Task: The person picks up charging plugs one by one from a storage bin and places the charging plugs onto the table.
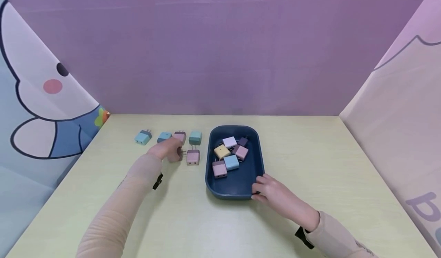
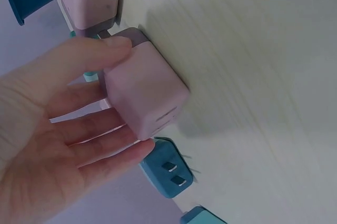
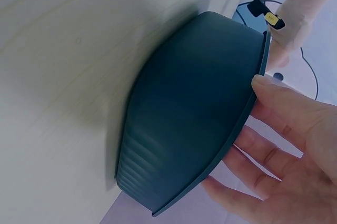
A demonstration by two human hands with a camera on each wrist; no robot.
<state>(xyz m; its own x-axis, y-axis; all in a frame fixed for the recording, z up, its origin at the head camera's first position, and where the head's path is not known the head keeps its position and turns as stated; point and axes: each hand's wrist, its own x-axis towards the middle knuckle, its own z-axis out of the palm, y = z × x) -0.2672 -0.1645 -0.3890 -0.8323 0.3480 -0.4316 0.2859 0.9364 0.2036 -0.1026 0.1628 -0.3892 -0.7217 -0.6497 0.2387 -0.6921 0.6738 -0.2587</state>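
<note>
My left hand (image 1: 164, 149) pinches a pink USB wall charger (image 2: 145, 84) between the thumb and fingers, close over the table. Another pink charger (image 1: 193, 157) lies just right of it, prongs toward the back. Behind the hand, a blue charger (image 1: 164, 136), a second pink one (image 1: 179, 136) and a teal one (image 1: 195, 137) lie in a row. My right hand (image 1: 275, 195) grips the near right corner of a dark blue tray (image 1: 236, 193), thumb on the outer rim and fingers over it. Several chargers (image 1: 231, 162) in pink, blue, yellow, white and dark purple lie in the tray.
A light blue charger (image 1: 142, 137) lies at the far left of the row. The pale wooden table (image 1: 310, 147) ends at a purple backdrop (image 1: 220, 59), with printed cartoon sheets (image 1: 38, 97) at the sides.
</note>
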